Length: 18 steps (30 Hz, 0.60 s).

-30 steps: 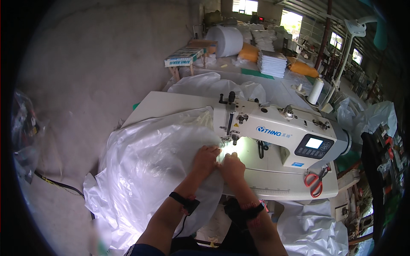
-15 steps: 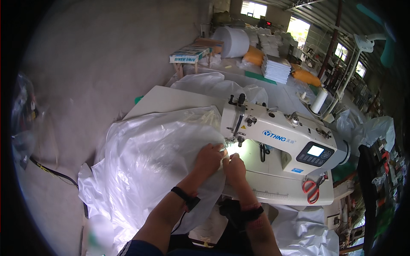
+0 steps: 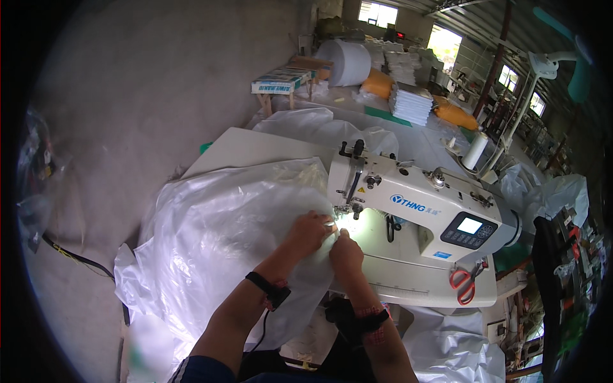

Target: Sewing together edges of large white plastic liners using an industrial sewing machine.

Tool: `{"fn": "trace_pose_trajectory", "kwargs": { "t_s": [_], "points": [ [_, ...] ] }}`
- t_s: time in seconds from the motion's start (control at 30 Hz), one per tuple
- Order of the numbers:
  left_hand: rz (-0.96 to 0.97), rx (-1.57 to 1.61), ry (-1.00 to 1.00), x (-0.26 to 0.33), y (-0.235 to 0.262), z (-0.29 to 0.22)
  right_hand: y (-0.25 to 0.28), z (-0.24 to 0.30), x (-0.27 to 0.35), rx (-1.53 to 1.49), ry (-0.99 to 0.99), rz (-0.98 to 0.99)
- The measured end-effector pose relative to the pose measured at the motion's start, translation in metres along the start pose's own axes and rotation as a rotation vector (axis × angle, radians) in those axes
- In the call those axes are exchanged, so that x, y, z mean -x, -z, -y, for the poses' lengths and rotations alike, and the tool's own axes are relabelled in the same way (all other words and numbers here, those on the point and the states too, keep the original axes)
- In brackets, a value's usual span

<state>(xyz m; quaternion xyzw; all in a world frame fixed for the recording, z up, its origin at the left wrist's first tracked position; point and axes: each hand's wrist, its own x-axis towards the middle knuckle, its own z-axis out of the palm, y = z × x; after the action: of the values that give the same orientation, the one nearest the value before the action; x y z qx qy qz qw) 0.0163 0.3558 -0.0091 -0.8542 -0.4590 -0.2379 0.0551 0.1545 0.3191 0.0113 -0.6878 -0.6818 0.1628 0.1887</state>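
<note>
A large sheet of shiny white plastic (image 3: 217, 223) lies crumpled over the left part of the table and hangs off its front. Its right edge runs up to the needle area of a white sewing machine (image 3: 408, 199), where a lamp glows brightly. Close in front of the presser foot, my left hand (image 3: 311, 232) presses and grips the sheet with bent fingers. My right hand (image 3: 347, 256) is closed on the sheet's edge just beside it, thumb and fingers together. The exact fold between my fingertips is washed out by the light.
Red-handled scissors (image 3: 462, 285) lie at the table's right front corner. A small black-handled tool (image 3: 391, 227) rests under the machine arm. Behind stand a thread cone (image 3: 474, 151), a stack of white sheets (image 3: 411, 104) and a big white roll (image 3: 345, 62). More white plastic (image 3: 447, 341) hangs below.
Both hands have shifted very slightly, the right one a little down and left, still at the sheet's edge. The whole view has drifted a few pixels.
</note>
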Motion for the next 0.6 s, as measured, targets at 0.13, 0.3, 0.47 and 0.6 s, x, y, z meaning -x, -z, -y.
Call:
{"fn": "trace_pose_trajectory", "kwargs": {
  "t_s": [0.13,0.3,0.47,0.6],
  "points": [
    [0.067,-0.090,0.082,-0.006,0.004,-0.006,0.002,-0.002,0.003,0.107,0.131,0.030],
    [0.068,0.028,-0.026,0.009,0.018,-0.008,-0.003,-0.002,0.011,0.317,0.238,0.044],
    [0.162,-0.118,0.268,0.060,0.037,-0.018,-0.010,0.000,0.010,0.362,0.267,-0.047],
    [0.130,-0.178,0.276,0.063,0.035,0.004,-0.015,0.008,0.000,0.296,0.239,-0.021]
  ]
}}
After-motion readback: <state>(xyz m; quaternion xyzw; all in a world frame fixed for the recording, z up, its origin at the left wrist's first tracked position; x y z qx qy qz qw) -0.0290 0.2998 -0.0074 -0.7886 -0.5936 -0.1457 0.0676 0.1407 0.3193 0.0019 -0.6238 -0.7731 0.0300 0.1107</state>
